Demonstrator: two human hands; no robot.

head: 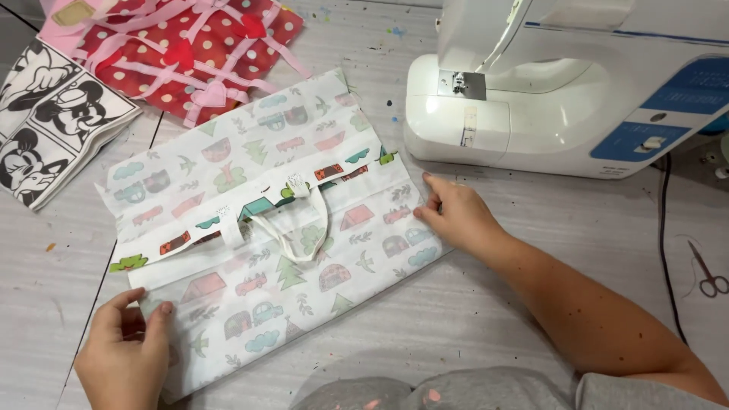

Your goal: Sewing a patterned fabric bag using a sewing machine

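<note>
Grey, paint-flecked wood forms the bench point(531, 250), which fills the view I see from the head camera. White sewing machine point(562, 83) stands at the far right of the bench, its needle plate facing the work. Printed fabric piece point(266, 228), pale with small trees, tents and campers, lies flat at centre, tilted slightly, with a folded band and a looped white cord point(292, 235) across its middle. Red polka-dot fabric point(182, 53) with pink ribbons lies beyond it at upper left, touching its far edge. Black-and-white cartoon-print fabric point(53, 121) rests at the left edge, just beside the red piece. Right hand point(456, 216) lies on the right edge of the printed fabric piece, fingers curled and pressing it down. Left hand point(125, 353) pinches the near left corner of the same piece, thumb on top. Small scissors point(710, 273) lie at far right, beside a black cable point(667, 243).
</note>
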